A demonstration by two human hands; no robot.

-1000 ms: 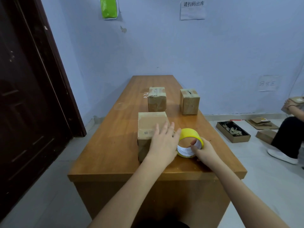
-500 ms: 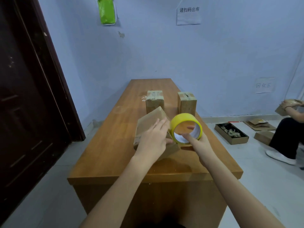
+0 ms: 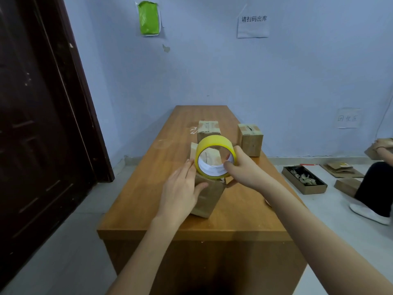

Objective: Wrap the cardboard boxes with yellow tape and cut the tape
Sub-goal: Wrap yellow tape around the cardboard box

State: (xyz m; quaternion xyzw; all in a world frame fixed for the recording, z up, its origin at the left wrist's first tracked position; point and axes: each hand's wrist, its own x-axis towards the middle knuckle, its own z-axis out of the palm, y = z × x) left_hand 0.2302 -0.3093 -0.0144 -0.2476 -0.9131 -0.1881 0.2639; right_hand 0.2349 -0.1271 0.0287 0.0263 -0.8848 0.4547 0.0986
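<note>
The right hand (image 3: 242, 167) is gripping the yellow tape roll (image 3: 214, 159), now raised off the table (image 3: 148, 199). Beside it, the left hand (image 3: 180, 192), fingers flat, is steadying the tipped box (image 3: 207, 199), seemingly readying wrapping.

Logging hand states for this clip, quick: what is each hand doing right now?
Left hand: open, fingers straight, pressed against the tilted cardboard box.
Right hand: grips the yellow tape roll, held up over that box.

Tape roll (image 3: 214, 159) lifted off the table — box (image 3: 207, 194) tipped up, seemingly on edge.
</note>
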